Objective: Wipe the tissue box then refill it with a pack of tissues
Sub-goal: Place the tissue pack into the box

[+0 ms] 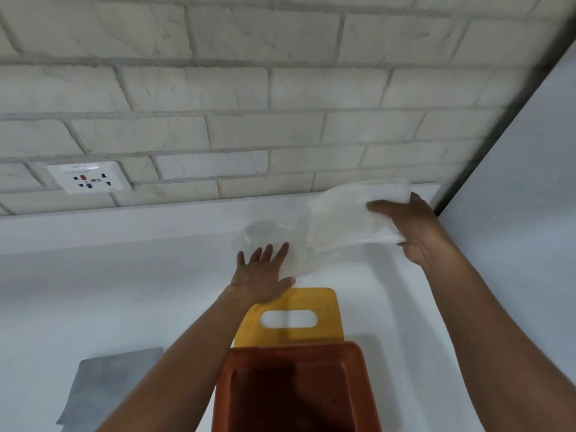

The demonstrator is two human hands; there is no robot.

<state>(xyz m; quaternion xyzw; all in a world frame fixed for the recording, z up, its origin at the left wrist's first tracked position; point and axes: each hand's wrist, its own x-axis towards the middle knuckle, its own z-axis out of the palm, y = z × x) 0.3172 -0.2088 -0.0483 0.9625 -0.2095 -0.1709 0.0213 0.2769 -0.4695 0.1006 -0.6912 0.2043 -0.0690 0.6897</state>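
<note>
Refill step is underway: the right hand (417,232) is gripping the tissue pack (355,213) at one o'clock; the left hand (265,275), fingers spread, is steadying its wrapper. Next, lowering it into the open tissue box (296,388) probably needs careful alignment.

The tissue pack (355,216) wore clear, glossy plastic film, the brown box (296,388) and yellow lid (299,299) looked smooth plastic, the tabletop (124,291) matt white

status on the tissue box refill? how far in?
Done, apparently: box open and empty, yellow lid off behind it, grey cloth set aside. In hand: right hand grips the tissue stack; left hand at the clear wrapper. Left: load tissues, refit lid.
</note>
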